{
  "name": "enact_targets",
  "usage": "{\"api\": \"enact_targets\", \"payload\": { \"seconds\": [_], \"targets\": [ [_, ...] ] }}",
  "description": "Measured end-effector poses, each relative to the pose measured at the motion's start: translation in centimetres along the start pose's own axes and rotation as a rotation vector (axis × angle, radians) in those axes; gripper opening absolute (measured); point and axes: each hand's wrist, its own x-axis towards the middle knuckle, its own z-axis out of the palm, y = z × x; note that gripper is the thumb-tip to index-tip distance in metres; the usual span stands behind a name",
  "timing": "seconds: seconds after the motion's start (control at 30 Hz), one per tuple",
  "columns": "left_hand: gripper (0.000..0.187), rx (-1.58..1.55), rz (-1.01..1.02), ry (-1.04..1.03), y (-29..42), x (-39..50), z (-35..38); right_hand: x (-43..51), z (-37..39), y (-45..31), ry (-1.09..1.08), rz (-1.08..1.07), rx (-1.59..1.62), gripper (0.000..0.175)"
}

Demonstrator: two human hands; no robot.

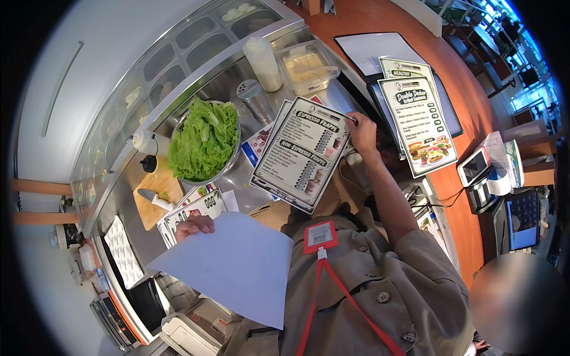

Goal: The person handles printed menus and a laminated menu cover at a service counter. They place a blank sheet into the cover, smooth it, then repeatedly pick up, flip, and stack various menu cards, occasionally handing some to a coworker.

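My left hand (194, 227) grips the edge of a large blank white sheet (245, 267), which curves down in front of my body. Beneath that hand, printed menu sheets (205, 208) lie on the steel counter. With my right hand (363, 133) I pinch the upper right corner of a printed menu page (303, 151) on top of a small stack. A bowl of green lettuce (205, 138) stands left of this stack. Further right, more menu pages (418, 129) rest on an open dark folder (369, 49).
A knife (156, 199) lies on a wooden cutting board (151, 213). Squeeze bottles (263, 64), a metal shaker (254, 100) and a plastic tub (305, 66) stand near the covered food pans. A payment terminal (474, 167) and a monitor (522, 220) are at the right. Another person's hand shows at lower right.
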Motion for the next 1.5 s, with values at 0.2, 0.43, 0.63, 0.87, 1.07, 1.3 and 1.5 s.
{"api": "enact_targets", "payload": {
  "seconds": [0.2,0.43,0.63,0.87,1.07,1.3,1.5],
  "targets": [
    [0.03,-0.012,0.039,-0.135,0.2,2.8,0.0,0.4,-4.3,-3.2,0.114,0.057,0.202,0.008],
    [0.035,0.249,-0.133,0.056,0.0,5.3,4.8,-0.8,-16.4,-13.2,-0.468,0.032,0.953,0.009],
    [0.029,0.383,-0.272,-0.001,-3.1,7.9,9.8,-4.2,-15.3,-22.3,-1.035,-0.292,0.98,0.01],
    [0.026,0.239,-0.285,-0.103,-2.1,6.8,6.7,-6.8,-10.0,-20.1,-0.916,0.01,1.386,0.026],
    [0.026,0.26,-0.177,-0.049,-1.8,6.3,4.5,-4.6,-2.7,-7.8,-0.237,0.183,-0.162,0.072],
    [0.027,0.244,-0.106,0.009,-1.1,6.8,2.1,-3.6,-1.0,-4.7,-0.264,0.289,-0.394,0.108],
    [0.028,0.213,-0.058,0.002,1.0,6.5,0.0,-1.8,-1.6,-3.0,-0.233,0.323,-0.366,0.079]
  ]
}}
